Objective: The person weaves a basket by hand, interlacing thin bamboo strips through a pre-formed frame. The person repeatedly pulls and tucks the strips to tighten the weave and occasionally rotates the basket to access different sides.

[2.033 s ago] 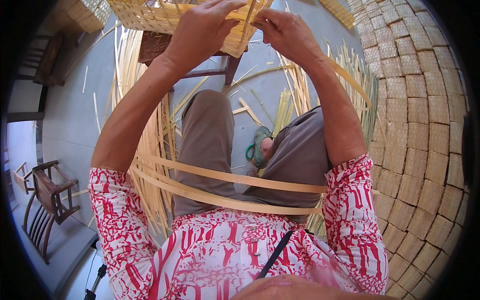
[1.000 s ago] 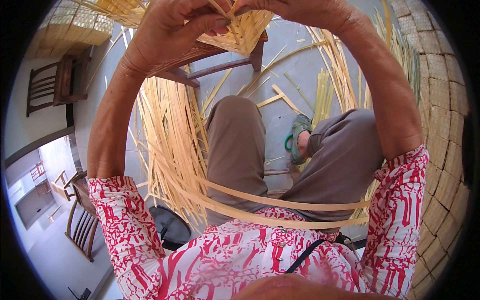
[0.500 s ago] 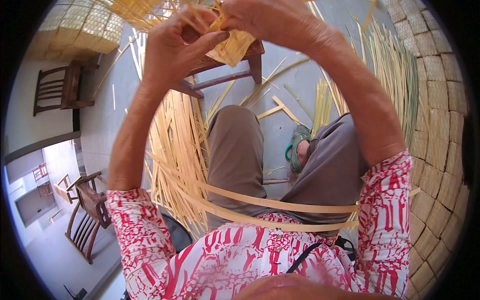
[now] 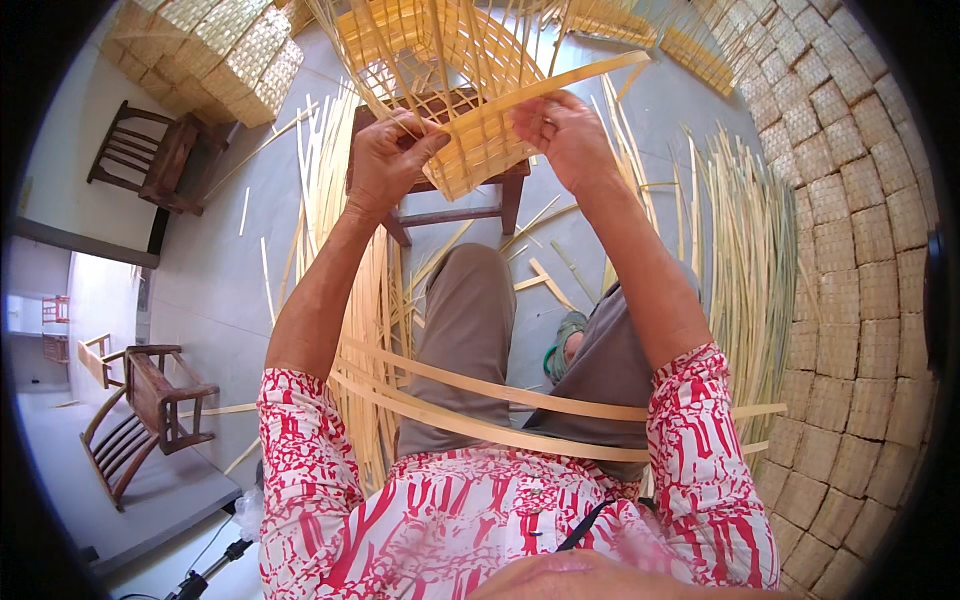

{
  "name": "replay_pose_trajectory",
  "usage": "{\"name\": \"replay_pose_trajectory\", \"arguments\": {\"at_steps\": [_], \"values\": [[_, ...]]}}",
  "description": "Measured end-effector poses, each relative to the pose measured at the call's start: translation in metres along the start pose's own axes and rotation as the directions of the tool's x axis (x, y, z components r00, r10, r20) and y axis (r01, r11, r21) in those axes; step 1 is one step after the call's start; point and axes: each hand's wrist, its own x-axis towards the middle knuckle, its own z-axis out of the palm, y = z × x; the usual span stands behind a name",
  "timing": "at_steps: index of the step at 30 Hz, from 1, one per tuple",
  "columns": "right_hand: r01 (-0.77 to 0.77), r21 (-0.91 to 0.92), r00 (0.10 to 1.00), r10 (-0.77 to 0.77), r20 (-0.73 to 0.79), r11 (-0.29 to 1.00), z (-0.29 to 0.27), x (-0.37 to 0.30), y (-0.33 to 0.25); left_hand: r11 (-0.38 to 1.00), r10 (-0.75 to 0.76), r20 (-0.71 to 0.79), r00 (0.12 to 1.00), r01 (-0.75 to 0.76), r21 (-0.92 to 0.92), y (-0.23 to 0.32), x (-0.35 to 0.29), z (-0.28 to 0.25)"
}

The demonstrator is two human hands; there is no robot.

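Observation:
A partly woven bamboo basket [image 4: 470,165] rests on a dark wooden stool [image 4: 511,190], its upright splints sticking up and away from me. Along its near side runs a flat bamboo strip [image 4: 590,75], its free end slanting out to the upper right. My left hand [image 4: 392,160] pinches the strip's left end at the basket's edge, thumb against forefinger. At the basket's right side, my right hand [image 4: 568,140] has curled fingers up against the strip; its fingertips are partly blurred. Two long pale strips [image 4: 500,395] lie across my lap.
Loose bamboo strips [image 4: 365,290] lie in a heap by my left leg, greener ones [image 4: 745,270] at the right. Stacked woven baskets [image 4: 850,220] line the right side; another stack [image 4: 215,60] stands far left. Wooden chairs [image 4: 160,160] stand at left.
My view has shifted so the basket shows more fully. My hands were close together at its edge; now they are apart, the right one further along, with the strip stretched between them and beyond.

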Motion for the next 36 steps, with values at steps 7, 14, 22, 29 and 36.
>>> {"name": "replay_pose_trajectory", "arguments": {"at_steps": [7, 14, 22, 29, 36], "values": [[-0.202, 0.371, 0.885, 0.006, 0.466, 0.906, -0.029, 0.029, 0.008, 0.996, 0.084, -0.087, 0.993, -0.087, -0.036, -0.006, 0.010, 0.018], [0.455, -0.120, 0.793, -0.341, 0.504, 0.882, 0.059, -0.014, -0.025, 0.994, 0.086, -0.058, 0.995, -0.090, -0.062, -0.001, 0.011, 0.012], [0.311, -0.323, 0.948, -0.264, 0.180, 0.894, 0.043, -0.022, -0.024, 0.995, 0.085, -0.076, 0.993, -0.088, -0.042, 0.005, 0.013, 0.014], [0.347, -0.401, 0.929, -0.252, 0.270, 0.848, 0.040, -0.010, -0.039, 0.995, 0.077, -0.062, 0.995, -0.081, -0.058, 0.004, 0.012, 0.015], [0.413, -0.541, 0.906, -0.393, 0.159, 0.733, 0.024, -0.001, -0.045, 0.994, 0.099, -0.101, 0.990, -0.103, -0.030, 0.001, 0.015, 0.016]]}}
